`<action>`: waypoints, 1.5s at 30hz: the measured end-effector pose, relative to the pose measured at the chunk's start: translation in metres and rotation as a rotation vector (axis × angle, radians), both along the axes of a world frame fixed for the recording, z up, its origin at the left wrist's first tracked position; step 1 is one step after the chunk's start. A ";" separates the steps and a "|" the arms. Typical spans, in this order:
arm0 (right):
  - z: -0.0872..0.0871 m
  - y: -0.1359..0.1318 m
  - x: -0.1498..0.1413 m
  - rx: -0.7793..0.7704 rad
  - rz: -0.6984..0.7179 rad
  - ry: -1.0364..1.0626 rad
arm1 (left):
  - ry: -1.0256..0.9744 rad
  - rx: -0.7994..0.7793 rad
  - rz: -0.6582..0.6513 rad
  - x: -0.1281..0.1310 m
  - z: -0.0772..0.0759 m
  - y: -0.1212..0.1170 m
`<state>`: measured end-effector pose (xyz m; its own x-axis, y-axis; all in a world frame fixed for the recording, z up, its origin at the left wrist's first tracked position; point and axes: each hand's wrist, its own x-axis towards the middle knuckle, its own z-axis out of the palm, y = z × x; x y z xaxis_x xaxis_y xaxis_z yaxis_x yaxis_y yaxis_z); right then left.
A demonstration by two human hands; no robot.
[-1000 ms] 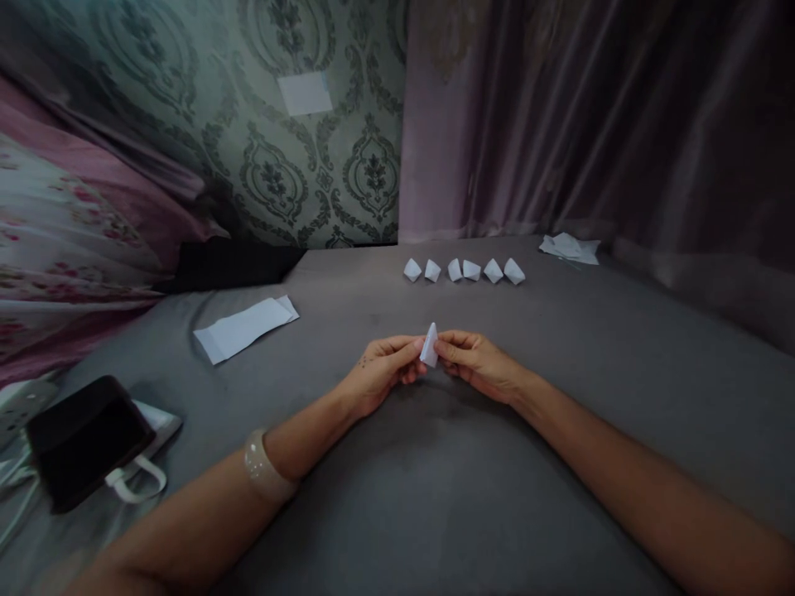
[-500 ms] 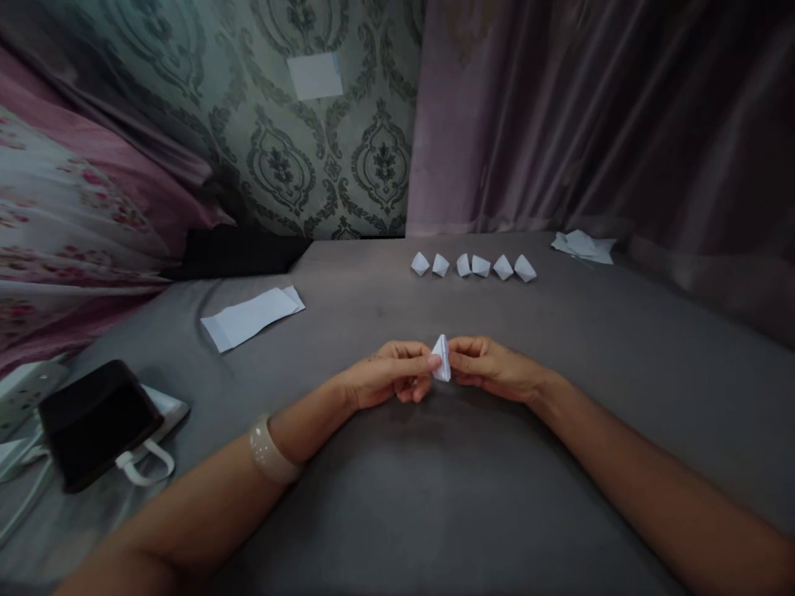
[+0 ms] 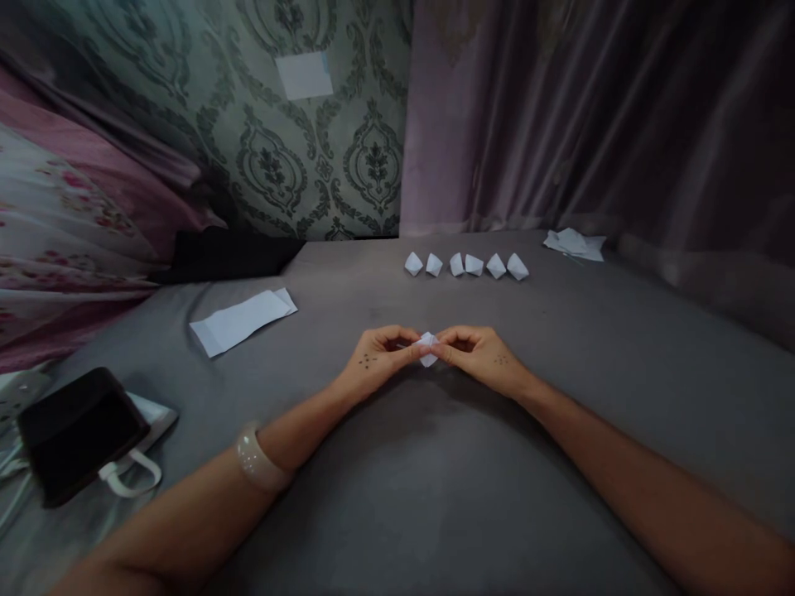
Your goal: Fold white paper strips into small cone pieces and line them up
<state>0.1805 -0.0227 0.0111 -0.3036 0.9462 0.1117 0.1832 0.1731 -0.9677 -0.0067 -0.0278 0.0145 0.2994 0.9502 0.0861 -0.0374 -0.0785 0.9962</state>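
Note:
A small folded white paper piece (image 3: 427,349), diamond-shaped from here, is held between both hands above the grey cloth surface (image 3: 397,497). My left hand (image 3: 382,354) pinches its left side, thumb in front. On its right side, my right hand (image 3: 478,354) grips it between thumb and fingers. Parts of the piece are covered by the thumbs and fingertips. Beyond the hands, several similar folded paper shapes (image 3: 474,265) stand in a row.
Flat white paper strips (image 3: 242,321) lie to the left. More white paper pieces (image 3: 575,244) sit at the far right. A black phone (image 3: 84,434) with a white cable (image 3: 133,476) rests at the near left, by a power strip (image 3: 18,393). Behind are a patterned wall and curtains.
The folded paper has turned from a narrow upright view to a wider diamond. Both hands have rotated, their backs now showing more, with thumbs on the near side. The view has shifted slightly.

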 end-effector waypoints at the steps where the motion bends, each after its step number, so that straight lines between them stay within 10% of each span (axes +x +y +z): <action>1: -0.001 -0.001 -0.002 0.041 -0.026 0.028 | -0.034 0.011 0.013 0.000 0.000 0.000; 24: -0.005 -0.009 -0.010 0.239 -0.128 -0.028 | -0.008 0.034 0.053 0.005 0.001 -0.003; 33: 0.006 -0.013 -0.017 -0.233 -0.072 0.159 | -0.217 -0.141 0.168 0.008 -0.007 0.000; 45: 0.011 -0.016 -0.017 -0.207 -0.094 0.074 | -0.038 -0.076 0.106 0.008 -0.005 -0.001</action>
